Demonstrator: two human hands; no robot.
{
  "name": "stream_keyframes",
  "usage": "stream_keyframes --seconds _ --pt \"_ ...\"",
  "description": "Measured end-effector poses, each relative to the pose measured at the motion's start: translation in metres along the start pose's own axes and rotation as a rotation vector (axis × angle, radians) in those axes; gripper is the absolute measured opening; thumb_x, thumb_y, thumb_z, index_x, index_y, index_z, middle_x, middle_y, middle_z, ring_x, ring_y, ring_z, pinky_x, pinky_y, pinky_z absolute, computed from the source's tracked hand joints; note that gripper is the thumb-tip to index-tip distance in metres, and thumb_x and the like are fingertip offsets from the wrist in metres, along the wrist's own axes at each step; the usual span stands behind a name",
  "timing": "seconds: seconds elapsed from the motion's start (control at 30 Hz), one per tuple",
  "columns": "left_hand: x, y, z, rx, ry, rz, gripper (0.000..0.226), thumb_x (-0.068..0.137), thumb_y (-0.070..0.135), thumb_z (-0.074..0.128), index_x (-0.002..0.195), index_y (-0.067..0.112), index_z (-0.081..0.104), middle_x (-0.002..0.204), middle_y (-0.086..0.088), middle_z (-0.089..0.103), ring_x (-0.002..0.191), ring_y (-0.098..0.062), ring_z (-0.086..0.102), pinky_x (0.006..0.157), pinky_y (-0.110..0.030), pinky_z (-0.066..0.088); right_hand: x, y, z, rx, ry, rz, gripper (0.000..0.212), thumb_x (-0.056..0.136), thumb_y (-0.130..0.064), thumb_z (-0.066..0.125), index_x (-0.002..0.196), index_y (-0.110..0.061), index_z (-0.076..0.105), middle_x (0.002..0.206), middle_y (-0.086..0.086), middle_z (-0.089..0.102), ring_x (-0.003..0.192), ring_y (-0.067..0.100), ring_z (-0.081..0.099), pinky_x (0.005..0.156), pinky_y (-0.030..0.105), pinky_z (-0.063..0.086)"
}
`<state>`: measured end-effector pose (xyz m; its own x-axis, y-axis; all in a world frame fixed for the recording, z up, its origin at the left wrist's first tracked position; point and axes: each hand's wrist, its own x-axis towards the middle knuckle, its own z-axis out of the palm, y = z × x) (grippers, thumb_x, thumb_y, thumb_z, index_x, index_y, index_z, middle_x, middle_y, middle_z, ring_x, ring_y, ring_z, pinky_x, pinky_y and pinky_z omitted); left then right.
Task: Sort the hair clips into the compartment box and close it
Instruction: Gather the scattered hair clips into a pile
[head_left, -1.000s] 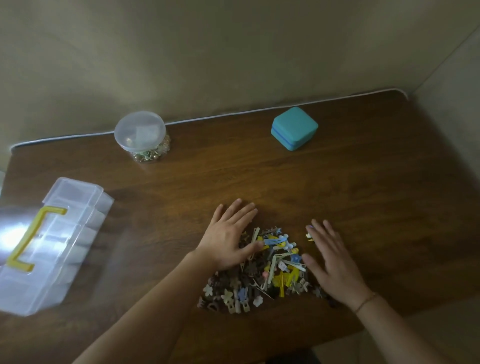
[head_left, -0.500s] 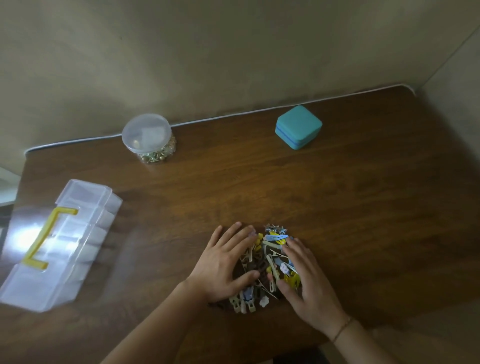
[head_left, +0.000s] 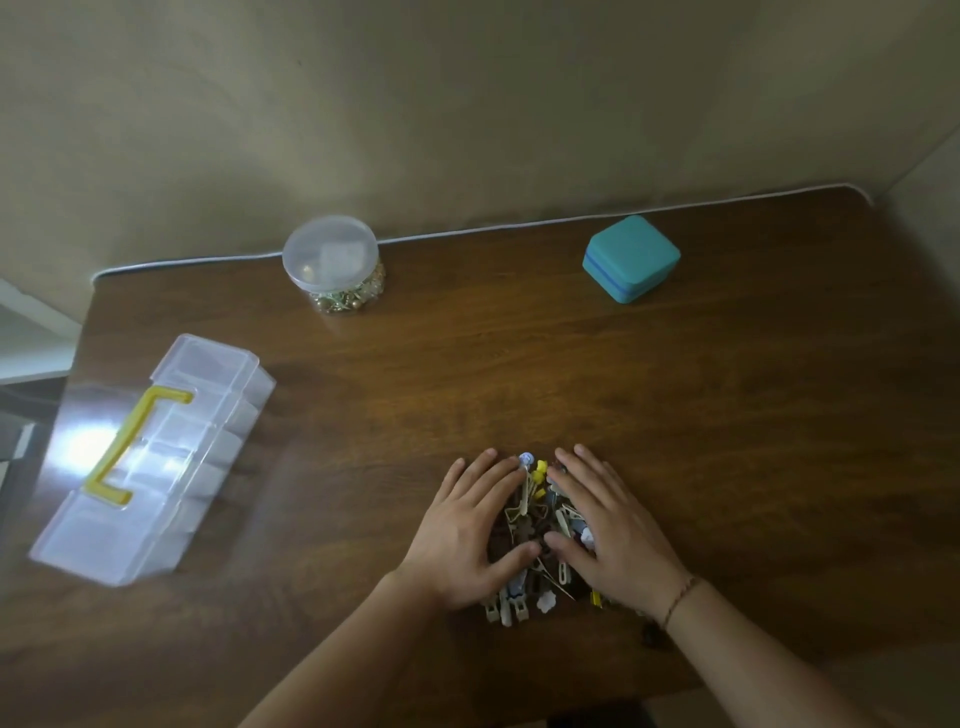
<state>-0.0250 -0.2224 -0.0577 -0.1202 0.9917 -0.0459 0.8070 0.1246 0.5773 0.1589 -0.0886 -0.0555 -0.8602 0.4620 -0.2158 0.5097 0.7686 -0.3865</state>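
Observation:
A pile of small hair clips (head_left: 535, 525), in brown, cream, yellow and pale blue, lies near the front of the wooden table (head_left: 519, 364). My left hand (head_left: 467, 530) lies flat against the pile's left side, fingers spread. My right hand (head_left: 613, 530) presses flat on the right side, covering part of the pile. Neither hand holds a clip. The clear compartment box (head_left: 150, 457) with a yellow handle (head_left: 130, 447) lies shut at the far left, apart from both hands.
A round clear jar (head_left: 335, 265) with gold pieces inside stands at the back, left of centre. A teal square box (head_left: 631, 258) sits at the back right. Walls close in behind and to the right of the table.
Both hands have drawn together, sweeping the spread clips into a tighter heap between them. The camera view has shifted slightly.

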Motion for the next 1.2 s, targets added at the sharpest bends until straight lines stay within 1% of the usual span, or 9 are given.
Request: stream_keyframes --seconds 0.23,0.37,0.57,0.7,0.83,0.9,1.07,1.13,1.2 --pt "-0.014 0.006 0.004 -0.007 -0.027 0.023 0.077 0.094 0.066 0.045 0.156 0.023 0.027 0.163 0.01 0.024 0.153 -0.006 -0.004 0.125 -0.045 0.004 -0.016 -0.004 0.002 -0.047 -0.02 -0.062 0.07 0.095 -0.065 0.03 0.153 -0.029 0.015 0.162 -0.014 0.002 0.148 0.003 -0.013 0.12 0.026 -0.007" --pt "-0.019 0.0 -0.008 -0.041 0.019 0.017 0.073 0.095 0.064 0.045 0.155 0.026 0.028 0.164 0.011 0.02 0.153 -0.006 -0.002 0.125 -0.046 0.006 -0.009 -0.006 -0.005 -0.037 0.043 -0.065 0.065 0.095 -0.064 0.031 0.15 -0.029 0.027 0.161 -0.012 0.014 0.15 0.008 -0.003 0.121 0.034 0.001" --pt "-0.033 -0.04 -0.072 0.098 0.517 -0.234 0.057 0.088 0.043 0.059 0.141 0.024 0.05 0.154 0.002 0.043 0.147 -0.023 0.031 0.116 -0.056 0.027 0.048 -0.049 -0.029 0.124 0.025 -0.108 0.066 0.093 -0.067 0.026 0.149 -0.033 0.028 0.159 -0.019 0.013 0.148 0.0 -0.005 0.118 0.032 0.015" --pt "-0.067 -0.081 -0.129 0.304 0.813 -0.487 0.062 0.075 0.036 0.069 0.133 0.017 0.055 0.144 -0.01 0.051 0.136 -0.037 0.042 0.108 -0.06 0.034 0.1 -0.114 -0.037 0.188 -0.027 -0.19 0.059 0.096 -0.057 0.038 0.148 -0.033 0.03 0.157 -0.018 0.021 0.147 0.001 0.004 0.117 0.024 0.011" --pt "-0.111 -0.112 -0.167 0.303 0.589 -1.028 0.109 0.061 0.056 0.078 0.151 0.029 0.025 0.162 -0.009 0.019 0.149 -0.037 0.014 0.114 -0.064 0.014 0.147 -0.184 -0.033 0.379 -0.082 -0.106 0.05 0.094 -0.041 0.055 0.14 -0.024 0.045 0.146 -0.005 0.044 0.139 0.012 0.034 0.113 0.023 0.022" --pt "-0.127 -0.124 -0.175 0.272 0.418 -1.145 0.116 0.064 0.064 0.072 0.155 0.033 0.006 0.164 -0.005 0.004 0.152 -0.033 0.003 0.115 -0.066 0.005 0.169 -0.212 -0.026 0.56 -0.152 0.016 0.046 0.092 -0.039 0.06 0.135 -0.022 0.052 0.137 -0.004 0.054 0.13 0.013 0.047 0.111 0.03 0.035" --pt "-0.133 -0.137 -0.168 0.296 0.369 -1.051 0.101 0.071 0.058 0.064 0.155 0.033 0.013 0.153 0.002 0.034 0.138 -0.029 0.037 0.109 -0.051 0.026 0.204 -0.242 -0.013 0.886 -0.208 0.279 0.036 0.091 -0.037 0.063 0.121 -0.018 0.061 0.124 0.005 0.064 0.116 0.02 0.06 0.103 0.039 0.047" --pt "-0.127 -0.134 -0.161 0.326 0.355 -0.94 0.1 0.067 0.055 0.065 0.154 0.032 0.021 0.15 0.001 0.04 0.132 -0.03 0.043 0.102 -0.048 0.029 0.205 -0.236 -0.015 1.019 -0.197 0.386 0.021 0.092 -0.036 0.061 0.108 -0.022 0.063 0.119 0.01 0.066 0.112 0.027 0.062 0.099 0.044 0.05" --pt "-0.115 -0.128 -0.152 0.362 0.328 -0.816 0.102 0.06 0.053 0.064 0.153 0.031 0.026 0.146 0.001 0.045 0.127 -0.031 0.047 0.098 -0.048 0.033 0.201 -0.22 -0.02 1.148 -0.166 0.49 0.025 0.094 -0.034 0.06 0.113 -0.017 0.06 0.113 0.01 0.066 0.107 0.026 0.064 0.093 0.042 0.051"
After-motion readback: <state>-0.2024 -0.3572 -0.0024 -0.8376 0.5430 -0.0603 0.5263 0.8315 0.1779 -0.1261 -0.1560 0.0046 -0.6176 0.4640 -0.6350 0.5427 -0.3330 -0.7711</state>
